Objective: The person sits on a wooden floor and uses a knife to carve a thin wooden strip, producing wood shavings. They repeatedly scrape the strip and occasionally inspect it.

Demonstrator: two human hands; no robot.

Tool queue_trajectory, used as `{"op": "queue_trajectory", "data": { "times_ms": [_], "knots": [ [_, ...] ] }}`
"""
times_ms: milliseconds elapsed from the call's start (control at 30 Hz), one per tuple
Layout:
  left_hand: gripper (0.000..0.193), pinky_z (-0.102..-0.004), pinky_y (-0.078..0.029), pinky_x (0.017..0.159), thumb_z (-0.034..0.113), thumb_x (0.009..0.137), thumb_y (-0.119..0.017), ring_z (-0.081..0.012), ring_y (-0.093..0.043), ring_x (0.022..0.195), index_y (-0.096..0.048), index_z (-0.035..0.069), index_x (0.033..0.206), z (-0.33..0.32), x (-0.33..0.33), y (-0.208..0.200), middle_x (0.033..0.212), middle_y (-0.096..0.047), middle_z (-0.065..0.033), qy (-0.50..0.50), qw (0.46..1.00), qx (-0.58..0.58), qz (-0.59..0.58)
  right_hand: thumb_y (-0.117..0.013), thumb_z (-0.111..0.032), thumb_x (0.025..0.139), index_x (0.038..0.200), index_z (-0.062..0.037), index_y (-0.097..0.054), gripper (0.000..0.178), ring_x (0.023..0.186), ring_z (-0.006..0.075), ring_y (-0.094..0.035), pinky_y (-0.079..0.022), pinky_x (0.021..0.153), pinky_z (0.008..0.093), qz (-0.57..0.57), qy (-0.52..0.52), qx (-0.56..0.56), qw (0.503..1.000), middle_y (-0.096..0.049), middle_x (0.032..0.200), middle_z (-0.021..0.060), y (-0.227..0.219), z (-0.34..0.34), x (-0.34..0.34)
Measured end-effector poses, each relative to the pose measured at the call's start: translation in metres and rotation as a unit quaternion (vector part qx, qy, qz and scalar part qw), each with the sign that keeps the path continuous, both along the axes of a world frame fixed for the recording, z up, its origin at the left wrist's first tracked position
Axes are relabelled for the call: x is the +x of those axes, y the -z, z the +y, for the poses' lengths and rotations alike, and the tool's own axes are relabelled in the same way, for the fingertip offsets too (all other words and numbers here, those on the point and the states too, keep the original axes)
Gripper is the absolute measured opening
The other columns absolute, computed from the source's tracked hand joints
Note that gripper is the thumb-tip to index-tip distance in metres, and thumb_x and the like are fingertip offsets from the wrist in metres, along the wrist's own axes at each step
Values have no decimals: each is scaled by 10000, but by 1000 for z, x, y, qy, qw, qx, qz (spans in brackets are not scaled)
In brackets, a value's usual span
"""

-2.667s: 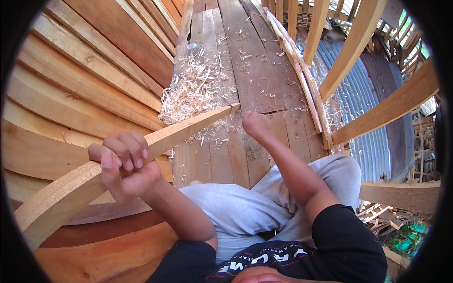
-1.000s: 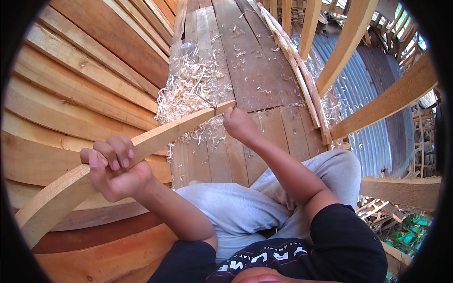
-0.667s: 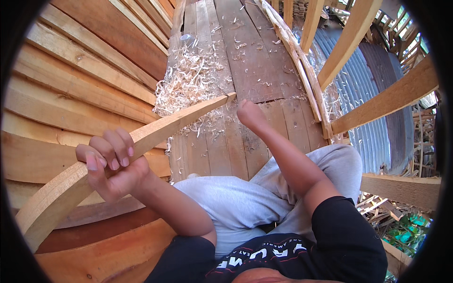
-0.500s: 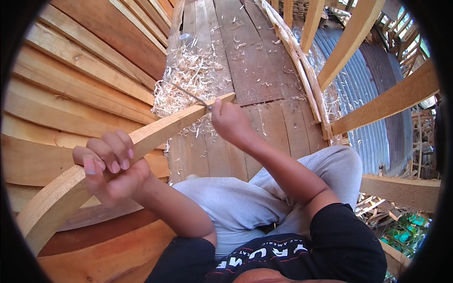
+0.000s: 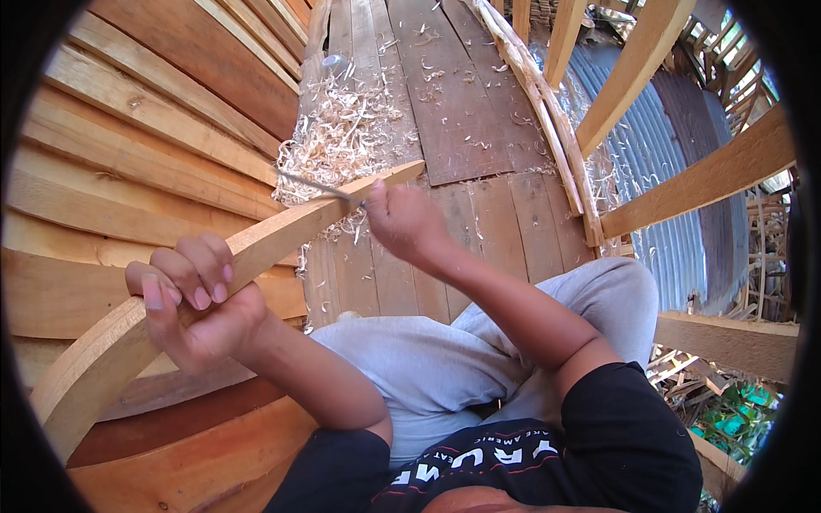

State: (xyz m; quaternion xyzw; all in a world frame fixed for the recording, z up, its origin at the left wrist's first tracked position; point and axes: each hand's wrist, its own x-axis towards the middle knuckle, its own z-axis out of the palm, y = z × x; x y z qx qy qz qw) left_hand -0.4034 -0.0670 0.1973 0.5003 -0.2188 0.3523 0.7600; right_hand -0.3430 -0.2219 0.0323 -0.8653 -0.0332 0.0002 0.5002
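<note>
A long pale wooden beam [image 5: 282,229] runs from the lower left up to a tapered tip near the middle of the floor. My left hand [image 5: 201,299] is closed around its thicker part, fingers over the top and thumb on the near side. My right hand [image 5: 406,222] makes a fist beside the tapered end. Out of that fist sticks a thin dark metal tool [image 5: 318,185], lying slantwise across the beam. Its grip is hidden in my fingers, and its blurred shaft does not show its exact kind.
Curled wood shavings [image 5: 342,128] pile up on the plank floor [image 5: 462,94] beyond the beam. A small clear cup [image 5: 335,65] stands near them. Stacked boards [image 5: 128,154] form the left side. At right are wooden posts [image 5: 633,77] and corrugated metal sheets [image 5: 637,145].
My right hand and the thin tool have shifted a little left along the beam. The left hand keeps its hold, with a slight shift to the left.
</note>
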Motion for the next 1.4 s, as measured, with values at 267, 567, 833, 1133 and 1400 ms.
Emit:
{"op": "queue_trajectory", "data": {
  "times_ms": [267,567,833,1133,1400],
  "knots": [
    [292,-258,-279,491,204,872,-535,-88,-264,461,-325,158,675,19,8,2,534,-272,26,-107,992,-61,30,-340,-303,970,617,59,-598,568,664,488,-596,-478,684,560,-19,41,-58,997,-588,652,296,24,3,7],
    [264,-259,-275,496,173,868,-521,-94,-267,481,-341,154,677,12,3,3,545,-274,21,-59,997,-39,7,-319,-316,977,631,65,-604,588,676,505,-588,-477,694,560,-12,-35,-26,999,-590,677,309,-30,-1,-22],
    [297,-253,-273,488,195,875,-516,-86,-268,467,-312,164,662,-20,0,-4,535,-270,27,-58,998,-27,19,-298,-316,986,711,70,-635,581,745,509,-602,-485,754,546,17,84,-48,995,-613,750,319,65,-37,26],
    [244,-254,-288,459,165,886,-488,-85,-265,442,-327,134,704,-4,-1,3,530,-280,15,-18,1000,0,-15,-267,-319,984,811,54,-673,578,862,473,-637,-478,849,540,73,-20,-44,996,-657,891,303,-7,-7,5],
    [245,-258,-299,461,163,895,-493,-86,-279,446,-333,131,712,-4,1,3,541,-309,12,64,995,53,-55,-279,-315,974,896,67,-673,555,954,477,-624,-466,903,530,122,20,-58,991,-652,960,312,54,-26,32]
  ]
}}
